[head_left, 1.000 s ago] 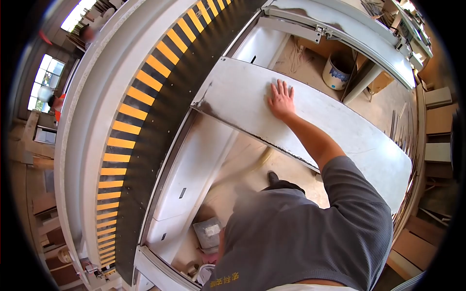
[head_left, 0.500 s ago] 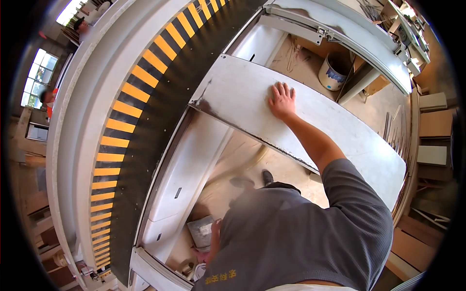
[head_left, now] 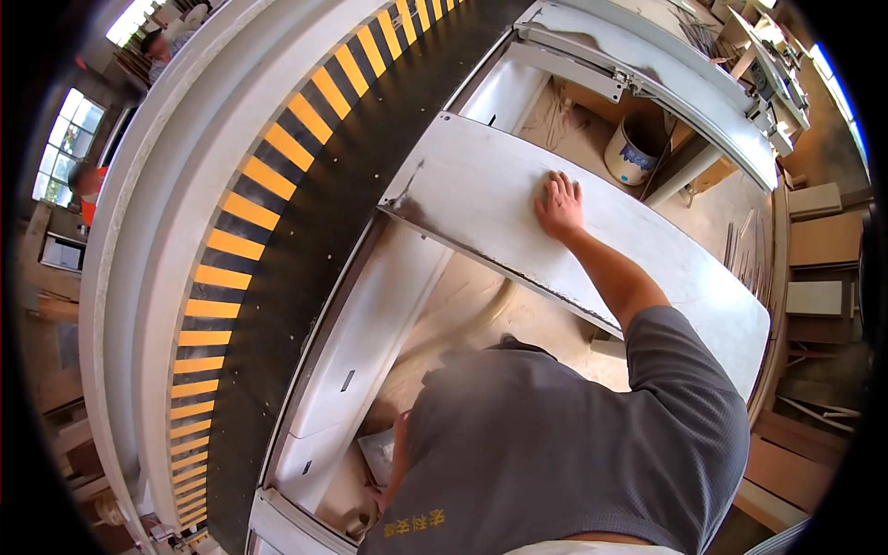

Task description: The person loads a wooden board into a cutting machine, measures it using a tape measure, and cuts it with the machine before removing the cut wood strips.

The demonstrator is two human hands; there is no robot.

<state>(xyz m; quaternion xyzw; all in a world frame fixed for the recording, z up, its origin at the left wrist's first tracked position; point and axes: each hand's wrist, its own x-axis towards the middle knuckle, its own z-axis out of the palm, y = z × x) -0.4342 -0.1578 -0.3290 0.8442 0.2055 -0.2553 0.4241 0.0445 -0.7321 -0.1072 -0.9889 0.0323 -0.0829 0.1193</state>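
My right hand [head_left: 561, 205] lies flat on the pale, smooth panel [head_left: 481, 176] of the machine table, its fingers slightly apart and nothing held. The panel has dark worn marks at its left corner. Low beside my body, part of my left hand [head_left: 401, 427] shows against the grey shirt; its fingers are mostly hidden. A grey container [head_left: 376, 455] stands below it, partly covered by my arm. Left of the panel runs a dark surface [head_left: 305, 268] beside yellow and black stripes [head_left: 225, 276].
A white bucket [head_left: 631, 153] stands on the floor beyond the panel. Boards [head_left: 823, 239] are stacked at the right edge. A long pale machine beam [head_left: 120, 277] curves along the left. Past it are two people, one in orange [head_left: 90, 205], the other [head_left: 159, 55] higher up.
The view has shifted slightly. My right hand stays flat on the panel. My left hand, mostly hidden a second ago, came partly into view beside my body. The shoe on the floor is now hidden.
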